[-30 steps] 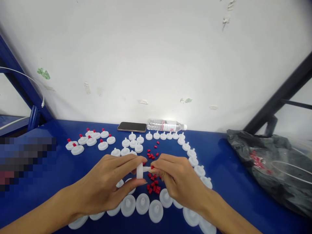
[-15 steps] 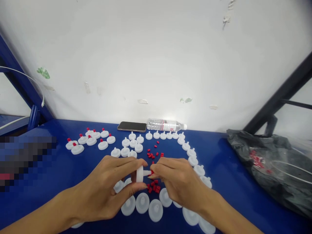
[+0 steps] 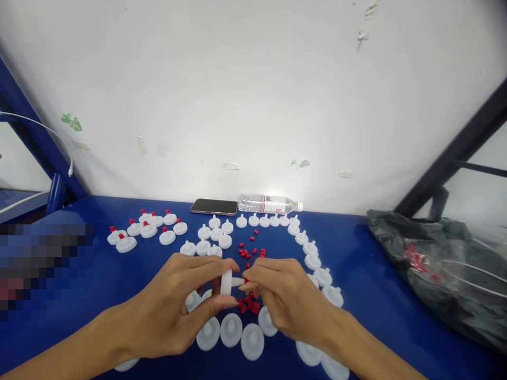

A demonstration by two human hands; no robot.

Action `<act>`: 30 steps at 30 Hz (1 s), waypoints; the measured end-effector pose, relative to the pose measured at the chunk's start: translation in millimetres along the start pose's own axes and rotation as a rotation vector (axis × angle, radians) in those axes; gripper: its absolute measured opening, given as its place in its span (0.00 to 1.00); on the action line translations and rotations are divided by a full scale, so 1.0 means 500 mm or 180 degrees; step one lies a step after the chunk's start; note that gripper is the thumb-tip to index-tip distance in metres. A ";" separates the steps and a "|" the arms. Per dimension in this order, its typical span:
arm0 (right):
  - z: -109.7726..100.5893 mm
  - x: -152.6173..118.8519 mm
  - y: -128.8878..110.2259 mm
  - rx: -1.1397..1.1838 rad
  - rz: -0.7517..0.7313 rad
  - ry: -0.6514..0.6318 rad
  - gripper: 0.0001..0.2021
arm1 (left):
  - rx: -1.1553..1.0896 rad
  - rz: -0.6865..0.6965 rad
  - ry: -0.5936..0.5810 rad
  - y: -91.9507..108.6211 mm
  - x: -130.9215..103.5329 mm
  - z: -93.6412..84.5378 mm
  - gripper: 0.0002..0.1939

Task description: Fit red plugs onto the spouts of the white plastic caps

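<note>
My left hand (image 3: 180, 303) is closed around the rim of a white plastic spouted cap (image 3: 226, 283), turned on its side with its spout to the right. At the spout's tip, my right hand (image 3: 283, 295) pinches a small red cap (image 3: 246, 281), mostly hidden by the fingers. Loose red caps (image 3: 249, 305) lie in a pile just below and between the hands, with more (image 3: 244, 253) scattered above. White spouted caps (image 3: 231, 330) without red tips surround this area. On the left stands a group of white caps with red tips (image 3: 148, 229).
A dark phone (image 3: 214, 206) and a clear plastic bottle (image 3: 269, 203) lie along the wall at the back of the blue table (image 3: 356, 253). A dark plastic bag (image 3: 428, 269) with red pieces sits at the right. Metal frame posts (image 3: 447, 153) slant at both sides.
Both hands stay in almost the same place, with the white cap and right fingers still together at the spout. The view has shifted very slightly.
</note>
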State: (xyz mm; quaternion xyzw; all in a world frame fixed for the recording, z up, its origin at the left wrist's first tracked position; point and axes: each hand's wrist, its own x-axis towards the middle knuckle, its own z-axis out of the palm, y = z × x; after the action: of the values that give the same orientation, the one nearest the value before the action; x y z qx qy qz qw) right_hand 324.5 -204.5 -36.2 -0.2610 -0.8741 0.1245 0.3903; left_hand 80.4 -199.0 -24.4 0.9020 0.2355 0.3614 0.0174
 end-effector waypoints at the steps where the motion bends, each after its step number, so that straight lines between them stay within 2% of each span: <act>1: 0.000 0.000 -0.001 0.0098 0.0058 -0.0012 0.14 | 0.0048 -0.0009 -0.0002 0.000 0.000 0.000 0.15; 6: -0.003 0.004 -0.001 0.0270 0.0280 -0.0187 0.14 | 0.0064 -0.0014 -0.0147 -0.003 0.006 -0.001 0.13; 13: -0.004 0.008 0.003 -0.0029 0.0556 -0.0126 0.15 | -0.0144 -0.0340 -0.0557 -0.028 0.015 -0.009 0.11; 16: -0.015 0.003 0.011 -0.0156 0.0647 0.0028 0.15 | -0.0118 -0.0819 -0.0195 -0.060 0.021 -0.031 0.10; 18: -0.026 -0.001 0.021 -0.0327 0.0705 0.0141 0.16 | -0.0001 -0.1423 0.0192 -0.092 0.025 -0.047 0.14; 21: -0.040 -0.005 0.037 -0.0732 0.0642 0.0212 0.17 | -0.0311 -0.2177 0.0485 -0.147 0.027 -0.064 0.21; 23: -0.045 -0.007 0.042 -0.1030 0.0483 0.0161 0.18 | -0.0419 -0.2427 0.0597 -0.180 0.026 -0.068 0.24; 25: -0.046 -0.007 0.043 -0.1254 0.0318 0.0090 0.19 | -0.0215 -0.2568 0.0693 -0.207 0.021 -0.068 0.27; 30: -0.043 -0.008 0.037 -0.1447 0.0049 -0.0078 0.20 | -0.0086 -0.2933 0.0692 -0.248 0.002 -0.063 0.32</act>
State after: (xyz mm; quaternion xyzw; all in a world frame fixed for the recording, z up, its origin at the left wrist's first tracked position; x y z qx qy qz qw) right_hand 349.2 -191.2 -32.1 -0.3474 -0.8823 -0.0696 0.3099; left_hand 8.9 -93.0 -25.5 0.6603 0.6069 0.4113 0.1630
